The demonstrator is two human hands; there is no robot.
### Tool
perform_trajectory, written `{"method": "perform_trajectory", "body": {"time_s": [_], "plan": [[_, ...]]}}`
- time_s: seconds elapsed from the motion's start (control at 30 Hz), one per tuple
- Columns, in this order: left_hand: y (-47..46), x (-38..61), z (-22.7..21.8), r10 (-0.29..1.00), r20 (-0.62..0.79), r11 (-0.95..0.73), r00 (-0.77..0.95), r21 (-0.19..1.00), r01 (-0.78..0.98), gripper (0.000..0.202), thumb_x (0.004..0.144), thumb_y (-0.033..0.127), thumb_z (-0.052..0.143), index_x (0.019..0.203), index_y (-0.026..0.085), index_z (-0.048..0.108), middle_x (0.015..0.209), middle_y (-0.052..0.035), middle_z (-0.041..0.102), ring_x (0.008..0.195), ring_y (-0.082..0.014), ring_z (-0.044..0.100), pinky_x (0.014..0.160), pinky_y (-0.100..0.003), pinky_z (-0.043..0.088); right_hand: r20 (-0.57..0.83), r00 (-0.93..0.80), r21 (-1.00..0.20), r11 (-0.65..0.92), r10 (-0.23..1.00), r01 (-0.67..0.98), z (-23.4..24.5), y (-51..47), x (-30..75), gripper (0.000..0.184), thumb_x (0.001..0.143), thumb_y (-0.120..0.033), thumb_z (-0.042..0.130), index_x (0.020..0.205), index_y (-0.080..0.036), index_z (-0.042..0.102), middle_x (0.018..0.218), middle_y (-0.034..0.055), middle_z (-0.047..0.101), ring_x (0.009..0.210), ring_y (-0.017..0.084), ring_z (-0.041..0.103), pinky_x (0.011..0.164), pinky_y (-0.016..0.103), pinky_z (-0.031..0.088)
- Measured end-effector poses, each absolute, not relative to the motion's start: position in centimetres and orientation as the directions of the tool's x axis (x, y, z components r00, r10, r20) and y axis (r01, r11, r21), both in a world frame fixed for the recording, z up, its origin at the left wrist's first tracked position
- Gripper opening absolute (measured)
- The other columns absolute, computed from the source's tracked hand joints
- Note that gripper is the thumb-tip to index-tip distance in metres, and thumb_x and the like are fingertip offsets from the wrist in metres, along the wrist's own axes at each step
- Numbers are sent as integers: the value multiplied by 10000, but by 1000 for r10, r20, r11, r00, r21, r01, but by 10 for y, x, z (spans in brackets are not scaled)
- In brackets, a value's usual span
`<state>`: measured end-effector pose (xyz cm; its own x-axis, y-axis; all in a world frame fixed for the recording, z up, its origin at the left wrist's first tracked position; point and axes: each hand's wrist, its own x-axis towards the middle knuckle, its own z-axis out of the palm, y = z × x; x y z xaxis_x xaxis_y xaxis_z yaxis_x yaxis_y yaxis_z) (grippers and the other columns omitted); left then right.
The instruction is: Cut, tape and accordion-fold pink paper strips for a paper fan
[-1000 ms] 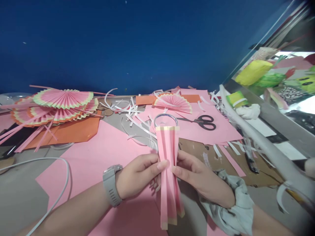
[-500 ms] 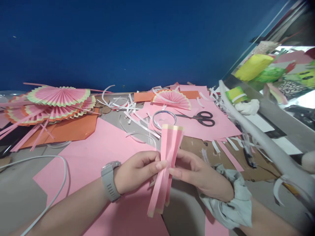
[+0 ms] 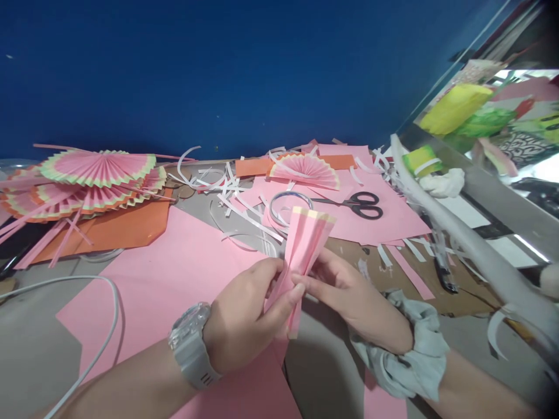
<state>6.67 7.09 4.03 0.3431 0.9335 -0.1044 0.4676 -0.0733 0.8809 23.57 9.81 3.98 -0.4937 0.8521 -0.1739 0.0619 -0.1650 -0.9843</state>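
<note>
Pleated paper, tilted further, bottom partly hidden, in grip of left hand and right hand

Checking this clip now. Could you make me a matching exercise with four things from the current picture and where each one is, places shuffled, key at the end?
Things:
1. pleated pink paper
2. scissors
3. watch
4. scrunchie

Places:
A. worn on the right arm
B. worn on the left arm
C. held by the left hand and the right hand
D. lying on a pink sheet

Pairs: 1-C, 2-D, 3-B, 4-A
</note>
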Motion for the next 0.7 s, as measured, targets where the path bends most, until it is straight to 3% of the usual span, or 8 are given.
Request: {"method": "perform_trajectory", "body": {"time_s": [0.2,0.33,0.53,0.7], "plan": [[71,69,38,896,-171,-35,409,892,451,271,886,433,402,909,187,515,750,-15,583,632,-149,504,560,-245,357,-159,-505,-986,-161,848,41,35,98,238,244,836,-273,580,1077,-237,569,1054,12,610,967,149,569,847,278,467],[70,69,42,865,-197,-11,461,912,409,239,897,392,394,966,209,532,789,-20,622,669,-154,551,570,-234,388,-162,-482,-982,-190,861,-9,30,96,243,370,822,-376,578,1169,-263,511,1075,26,596,1018,186,554,859,325,462],[68,69,42,855,-238,41,461,917,396,275,916,373,347,1049,211,525,469,45,516,510,-154,533,517,-243,368,-192,-425,-980,-146,884,138,34,97,250,260,825,-398,563,1021,-244,636,870,35,663,896,228,604,808,372,473],[68,68,41,881,-229,22,414,894,448,276,906,429,351,890,211,519,504,45,483,490,-136,470,475,-239,313,-127,-408,-989,-84,904,123,37,96,244,242,853,-358,534,1038,-233,627,896,17,666,909,178,591,825,308,454]]}}
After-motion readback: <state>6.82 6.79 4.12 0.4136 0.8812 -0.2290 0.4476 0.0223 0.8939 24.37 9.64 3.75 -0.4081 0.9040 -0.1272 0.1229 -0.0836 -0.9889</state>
